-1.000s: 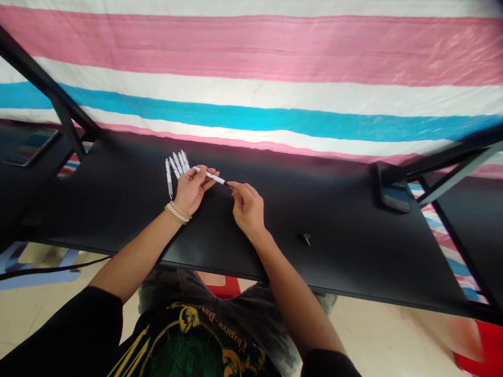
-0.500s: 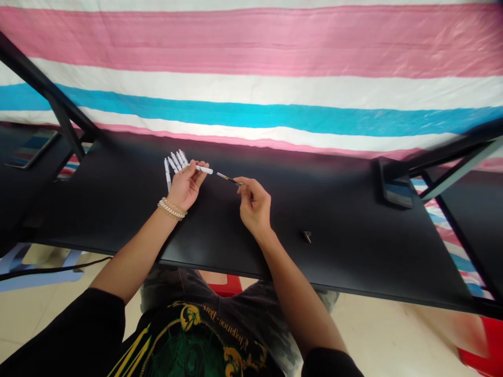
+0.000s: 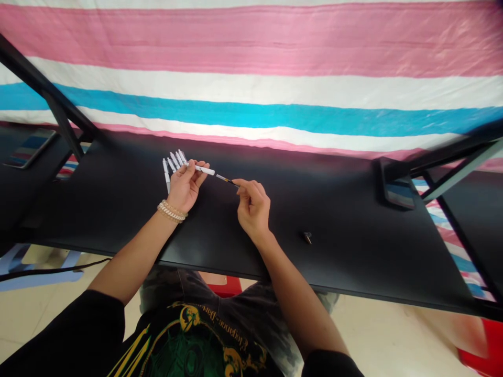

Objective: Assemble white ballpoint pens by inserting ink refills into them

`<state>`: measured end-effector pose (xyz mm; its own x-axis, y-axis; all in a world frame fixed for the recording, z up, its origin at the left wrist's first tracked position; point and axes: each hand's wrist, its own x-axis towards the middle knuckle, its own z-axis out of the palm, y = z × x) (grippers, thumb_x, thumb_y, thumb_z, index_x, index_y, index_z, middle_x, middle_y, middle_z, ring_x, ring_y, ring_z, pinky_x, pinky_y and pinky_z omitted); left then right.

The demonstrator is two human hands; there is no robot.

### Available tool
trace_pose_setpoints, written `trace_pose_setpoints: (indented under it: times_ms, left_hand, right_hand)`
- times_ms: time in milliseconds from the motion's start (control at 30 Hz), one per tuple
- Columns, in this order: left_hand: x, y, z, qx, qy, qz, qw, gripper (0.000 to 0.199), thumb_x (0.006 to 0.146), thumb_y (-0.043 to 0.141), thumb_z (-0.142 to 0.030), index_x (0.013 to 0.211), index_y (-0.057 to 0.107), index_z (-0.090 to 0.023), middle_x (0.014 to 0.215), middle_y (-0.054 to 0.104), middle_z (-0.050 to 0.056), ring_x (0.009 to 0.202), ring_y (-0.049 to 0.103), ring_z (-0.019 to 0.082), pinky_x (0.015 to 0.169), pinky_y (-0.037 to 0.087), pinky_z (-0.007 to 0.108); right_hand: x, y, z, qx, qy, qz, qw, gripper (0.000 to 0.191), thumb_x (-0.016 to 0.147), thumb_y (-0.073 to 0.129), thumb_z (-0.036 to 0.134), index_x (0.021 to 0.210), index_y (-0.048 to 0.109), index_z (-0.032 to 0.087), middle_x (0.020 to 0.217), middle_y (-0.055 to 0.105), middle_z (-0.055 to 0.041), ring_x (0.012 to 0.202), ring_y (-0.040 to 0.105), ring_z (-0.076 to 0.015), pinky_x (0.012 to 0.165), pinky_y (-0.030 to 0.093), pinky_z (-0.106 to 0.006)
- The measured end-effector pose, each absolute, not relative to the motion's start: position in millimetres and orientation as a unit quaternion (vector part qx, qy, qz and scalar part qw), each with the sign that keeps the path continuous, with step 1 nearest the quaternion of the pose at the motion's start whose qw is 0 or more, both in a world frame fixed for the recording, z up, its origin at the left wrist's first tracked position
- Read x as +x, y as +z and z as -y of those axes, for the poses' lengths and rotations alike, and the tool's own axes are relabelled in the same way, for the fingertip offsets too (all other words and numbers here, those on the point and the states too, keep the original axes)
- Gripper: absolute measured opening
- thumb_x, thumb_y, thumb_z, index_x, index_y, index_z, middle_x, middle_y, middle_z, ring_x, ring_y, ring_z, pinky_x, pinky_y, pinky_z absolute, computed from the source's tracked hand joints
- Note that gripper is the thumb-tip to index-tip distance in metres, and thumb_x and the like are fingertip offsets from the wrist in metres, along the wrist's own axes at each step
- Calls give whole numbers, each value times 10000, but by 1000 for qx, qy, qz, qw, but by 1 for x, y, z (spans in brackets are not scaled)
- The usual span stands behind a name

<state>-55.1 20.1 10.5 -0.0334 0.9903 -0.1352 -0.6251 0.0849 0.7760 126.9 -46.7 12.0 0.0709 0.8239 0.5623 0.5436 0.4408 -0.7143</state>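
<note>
My left hand (image 3: 184, 186) grips a white pen barrel (image 3: 205, 170) between thumb and fingers, with its open end pointing right. My right hand (image 3: 253, 207) pinches a thin pen refill (image 3: 226, 180) with a dark, gold-banded shaft, a short gap from the barrel. Several white pens (image 3: 173, 164) lie side by side on the black tabletop (image 3: 346, 251), just beyond my left hand and partly hidden by it. A beaded bracelet (image 3: 171, 211) circles my left wrist.
A small dark fitting (image 3: 307, 237) stands on the tabletop to the right. A dark glossy slab (image 3: 397, 191) lies at the far right edge, and black metal frame bars rise at both sides. A pink, white and blue striped sheet (image 3: 251, 84) hangs behind the table.
My right hand has moved right, and the thin refill has come out of the white barrel, leaving a gap. My left hand has shifted slightly toward the white pens.
</note>
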Motion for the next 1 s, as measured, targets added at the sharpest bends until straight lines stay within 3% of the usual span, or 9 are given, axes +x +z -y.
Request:
trace_pose_setpoints:
  times_ms: [233, 433, 600, 700, 1000]
  left_hand:
    - [-46, 13, -11, 314, 601, -353, 645, 234, 814, 776, -342, 910, 641, -177, 958, 749, 47, 997, 729, 203, 953, 573, 365]
    - [-40, 14, -6, 338, 601, -340, 640, 263, 796, 787, -361, 894, 625, -178, 938, 742, 43, 988, 728, 199, 980, 553, 385]
    - [-40, 13, -5, 337, 586, -348, 649, 263, 801, 781, -363, 899, 624, -177, 952, 740, 50, 968, 731, 202, 926, 574, 368]
    - [-39, 13, -5, 332, 592, -347, 647, 256, 803, 781, -352, 897, 624, -173, 947, 739, 52, 963, 733, 204, 929, 571, 372]
    - [-42, 12, -9, 318, 602, -353, 641, 241, 806, 781, -339, 891, 628, -172, 936, 740, 48, 944, 736, 197, 937, 565, 373]
  right_hand:
    - [124, 10, 46, -497, 116, 703, 496, 298, 984, 405, 138, 1100, 657, 247, 832, 598, -43, 789, 559, -194, 760, 499, -359]
    - [119, 10, 49, -466, 130, 717, 502, 315, 979, 439, 172, 1287, 494, 216, 1204, 488, -135, 1102, 549, -241, 925, 524, -450]
    - [119, 4, 47, -490, 130, 676, 535, 241, 984, 440, 185, 1217, 471, 237, 1049, 561, -84, 920, 607, -203, 826, 552, -406]
    - [119, 1, 47, -505, 184, 649, 538, 326, 974, 509, 253, 1282, 402, 251, 964, 607, -41, 798, 623, -172, 732, 558, -347]
    - [121, 2, 47, -504, 200, 655, 526, 482, 906, 604, 257, 1331, 375, 256, 1063, 646, -67, 853, 645, -187, 705, 558, -331]
